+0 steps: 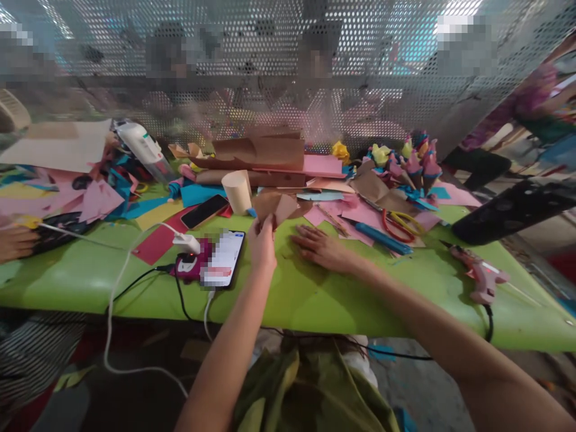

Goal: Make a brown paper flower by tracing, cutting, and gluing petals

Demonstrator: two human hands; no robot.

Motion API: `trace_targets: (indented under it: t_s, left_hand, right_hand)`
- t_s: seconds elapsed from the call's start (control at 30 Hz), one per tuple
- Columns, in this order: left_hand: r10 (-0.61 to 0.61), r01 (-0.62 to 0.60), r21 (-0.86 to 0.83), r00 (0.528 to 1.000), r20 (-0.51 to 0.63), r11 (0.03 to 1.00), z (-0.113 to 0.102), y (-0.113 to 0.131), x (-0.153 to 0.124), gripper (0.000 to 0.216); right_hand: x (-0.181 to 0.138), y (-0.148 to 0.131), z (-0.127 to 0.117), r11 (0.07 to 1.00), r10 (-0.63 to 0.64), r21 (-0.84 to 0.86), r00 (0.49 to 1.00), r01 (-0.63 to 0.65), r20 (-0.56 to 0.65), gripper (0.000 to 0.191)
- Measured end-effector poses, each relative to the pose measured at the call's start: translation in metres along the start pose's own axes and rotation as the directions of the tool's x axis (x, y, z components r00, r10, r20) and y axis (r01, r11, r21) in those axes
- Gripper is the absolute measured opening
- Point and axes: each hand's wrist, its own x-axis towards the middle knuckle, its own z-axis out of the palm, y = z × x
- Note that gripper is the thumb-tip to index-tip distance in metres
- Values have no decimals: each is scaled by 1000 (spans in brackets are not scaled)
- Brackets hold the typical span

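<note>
In the middle of the green table, my left hand (263, 243) pinches a small piece of brown paper (285, 209) between thumb and fingers. My right hand (321, 247) lies flat beside it, palm down on the table, with its fingers stretched out and nothing in them. Just behind my left hand stands a cream-coloured paper tube (237, 191). A lit smartphone (225, 259) with a cable plugged in lies to the left of my left wrist. Beyond my right hand are a blue utility knife (384, 238) and red-and-yellow-handled scissors (400, 227).
A pink glue gun (482, 277) rests at the right near a black cylinder (504, 210). A power strip (188, 266) with trailing cables sits left. Rolled brown paper (261, 153), coloured scraps and paper flowers (418, 165) line the back. Another person's hand (18, 242) is at the far left.
</note>
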Motion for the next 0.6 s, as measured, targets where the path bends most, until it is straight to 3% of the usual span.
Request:
trace_targets:
  t_s: [0.13, 0.23, 0.33, 0.5, 0.6]
  left_hand:
    - [-13, 13, -15, 1000, 3, 1000, -1, 2, 0, 22]
    - [-16, 16, -6, 1000, 19, 1000, 1, 3, -1, 22]
    - [-23, 21, 28, 998, 57, 999, 4, 0, -4, 19]
    - [-18, -2, 136, 990, 142, 991, 2, -18, -2, 24]
    - [11, -31, 116, 986, 168, 993, 0, -28, 4, 28]
  right_hand:
    - [-51, -17, 1, 989, -92, 124, 990, 79, 104, 62]
    - [-84, -26, -18, 963, -108, 263, 980, 61, 169, 51]
    - [-85, -29, -26, 962, -43, 271, 988, 1, 147, 49]
    - [-61, -42, -4, 991, -46, 129, 984, 24, 172, 57]
    - [-89, -59, -4, 983, -83, 177, 971, 43, 225, 59]
